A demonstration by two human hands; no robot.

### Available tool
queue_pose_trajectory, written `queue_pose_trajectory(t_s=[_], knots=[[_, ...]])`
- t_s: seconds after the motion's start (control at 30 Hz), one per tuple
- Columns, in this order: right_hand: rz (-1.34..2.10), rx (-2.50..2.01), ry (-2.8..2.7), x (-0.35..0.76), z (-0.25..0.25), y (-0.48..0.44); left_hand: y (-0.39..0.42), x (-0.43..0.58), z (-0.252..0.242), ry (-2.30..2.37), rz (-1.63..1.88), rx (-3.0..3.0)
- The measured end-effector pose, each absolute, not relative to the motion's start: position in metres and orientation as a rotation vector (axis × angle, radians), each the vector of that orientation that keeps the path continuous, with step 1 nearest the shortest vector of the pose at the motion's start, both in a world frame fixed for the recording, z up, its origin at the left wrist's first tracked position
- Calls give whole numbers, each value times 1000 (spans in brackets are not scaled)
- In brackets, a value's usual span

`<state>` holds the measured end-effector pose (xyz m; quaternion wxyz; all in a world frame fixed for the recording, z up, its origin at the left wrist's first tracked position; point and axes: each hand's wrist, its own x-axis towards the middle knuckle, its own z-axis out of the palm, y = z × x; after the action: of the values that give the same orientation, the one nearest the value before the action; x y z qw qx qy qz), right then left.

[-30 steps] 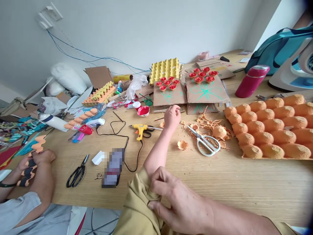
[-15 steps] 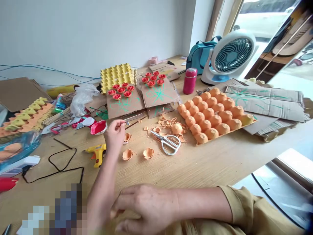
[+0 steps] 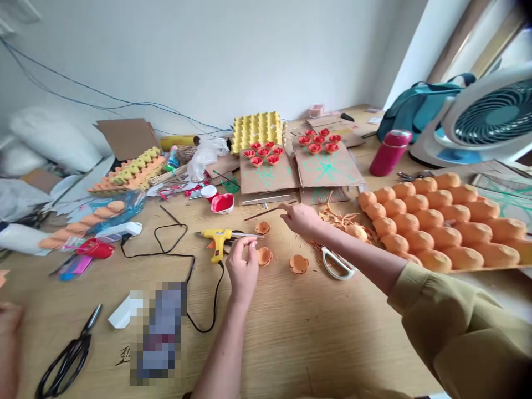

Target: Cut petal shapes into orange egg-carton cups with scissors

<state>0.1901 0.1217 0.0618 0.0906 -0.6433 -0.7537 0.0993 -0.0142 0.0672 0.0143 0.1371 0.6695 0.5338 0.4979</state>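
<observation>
My left hand [image 3: 243, 266] is raised over the table beside the yellow glue gun [image 3: 220, 244], fingers curled and thumb close to them. A thin pale strip shows by its fingertips; whether it is held is unclear. My right hand [image 3: 303, 220] reaches across the scissors [image 3: 338, 265], its fingertips closed at a thin brown stick [image 3: 266, 213] lying slantwise. Near my hands sit flower-shaped cups cut from egg carton: one cup [image 3: 299, 264] to the right, another cup [image 3: 262, 228] further back, and a third cup [image 3: 265, 256] partly behind my left hand.
At right stand an orange egg tray [image 3: 432, 238], a pink bottle [image 3: 389, 154] and a fan [image 3: 494, 119]. Cardboard panels [image 3: 328, 172] carry red cup flowers. Black scissors [image 3: 70, 354] and a cord [image 3: 155, 255] lie left. Another person's hand [image 3: 8, 332] shows at the left edge.
The view has swung left. My right hand has gone from the near table edge out to the brown stick. My left hand has drawn back nearer to me.
</observation>
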Motion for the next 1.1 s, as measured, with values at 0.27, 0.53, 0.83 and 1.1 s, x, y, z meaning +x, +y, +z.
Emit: queue_pose_trajectory(t_s=[0.27, 0.53, 0.83, 1.1], knots=[[83, -2100, -2440, 158, 48, 191, 57, -27, 10, 1493, 1531, 1941], [-13, -2115, -2505, 158, 31, 223, 56, -23, 7, 1485, 1446, 1965], [-96, -1910, -2559, 164, 39, 206, 56, -23, 6, 1424, 1545, 2030], [-165, -1747, -2364, 209, 58, 104, 45, -10, 7, 1239, 1440, 2140]])
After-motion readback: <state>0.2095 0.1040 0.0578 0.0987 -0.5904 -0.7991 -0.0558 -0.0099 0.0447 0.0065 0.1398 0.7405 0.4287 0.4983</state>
